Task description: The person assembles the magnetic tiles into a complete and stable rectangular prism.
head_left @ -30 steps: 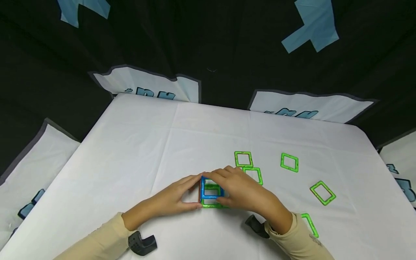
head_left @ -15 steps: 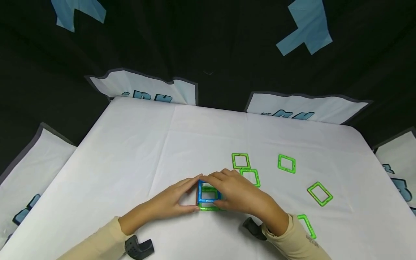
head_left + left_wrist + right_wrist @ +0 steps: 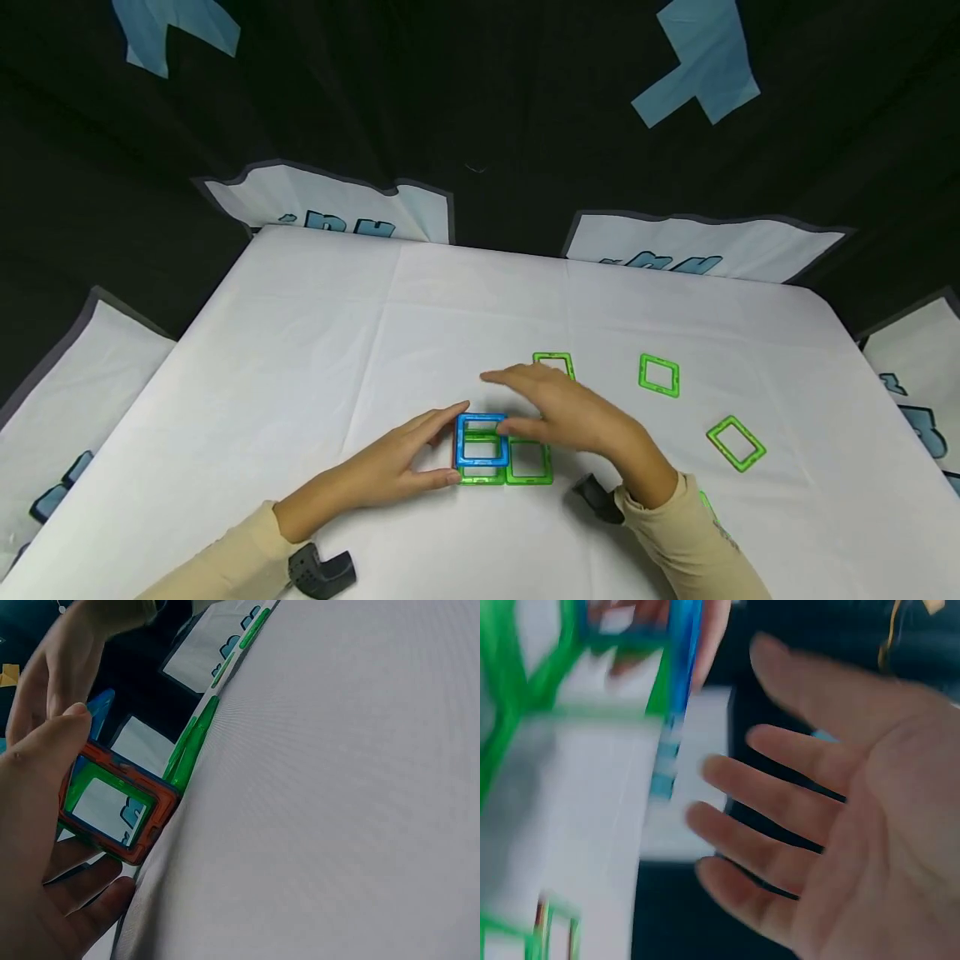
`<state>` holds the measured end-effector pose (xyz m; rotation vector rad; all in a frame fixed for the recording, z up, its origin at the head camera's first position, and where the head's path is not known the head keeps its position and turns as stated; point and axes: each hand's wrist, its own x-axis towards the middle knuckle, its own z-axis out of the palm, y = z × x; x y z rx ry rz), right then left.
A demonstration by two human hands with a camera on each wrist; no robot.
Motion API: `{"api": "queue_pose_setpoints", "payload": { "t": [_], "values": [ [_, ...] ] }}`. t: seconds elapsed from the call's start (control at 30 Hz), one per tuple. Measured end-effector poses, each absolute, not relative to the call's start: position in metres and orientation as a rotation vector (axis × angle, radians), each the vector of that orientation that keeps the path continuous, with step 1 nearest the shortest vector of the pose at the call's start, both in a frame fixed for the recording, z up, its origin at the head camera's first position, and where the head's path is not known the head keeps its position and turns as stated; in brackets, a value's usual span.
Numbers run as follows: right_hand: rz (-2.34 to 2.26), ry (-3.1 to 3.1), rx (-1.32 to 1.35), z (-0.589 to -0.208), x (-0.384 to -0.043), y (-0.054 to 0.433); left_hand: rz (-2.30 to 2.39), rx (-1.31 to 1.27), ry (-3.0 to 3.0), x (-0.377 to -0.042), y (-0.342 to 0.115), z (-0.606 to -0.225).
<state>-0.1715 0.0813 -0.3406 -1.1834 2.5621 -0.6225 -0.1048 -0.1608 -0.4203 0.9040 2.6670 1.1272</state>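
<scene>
1 blue frame (image 3: 482, 462) tops a small build on the desk (image 3: 300, 350); 1 red frame (image 3: 159, 825) stands at its left side, 2 flat green frames (image 3: 529, 480) at base. 4 loose green frames (image 3: 658, 390) visible, 2 partly covered. Left hand (image 3: 401, 454): fingers extended, touching red frame. Right hand (image 3: 577, 408): fingers spread loose, thumb overlapping blue frame, contact unclear.

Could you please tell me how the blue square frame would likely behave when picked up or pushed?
The blue square frame is probably light, since its middle is open. Its straight edges suggest it is stiff, and its square corners make rolling unlikely.
</scene>
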Motion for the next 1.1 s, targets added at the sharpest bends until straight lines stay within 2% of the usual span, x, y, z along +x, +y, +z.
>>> {"api": "queue_pose_setpoints", "payload": {
  "t": [0.17,0.3,0.53,0.77,1.1],
  "values": [
    [-0.696,2.737,-0.847,-0.363,-0.212,0.107,1.117,0.853,2.658,-0.103,-0.16,-0.421],
    [-0.586,2.771,-0.672,-0.38,-0.231,0.121,1.107,0.868,2.671,-0.104,-0.16,-0.42],
    [-0.383,2.757,-0.594,-0.396,-0.237,0.121,1.114,0.886,2.669,-0.105,-0.16,-0.419],
    [-0.388,2.779,-0.505,-0.397,-0.235,0.118,1.117,0.886,2.67,-0.105,-0.16,-0.419],
    [-0.342,2.831,-0.548,-0.397,-0.235,0.118,1.107,0.876,2.669,-0.106,-0.16,-0.417]
  ]
}}
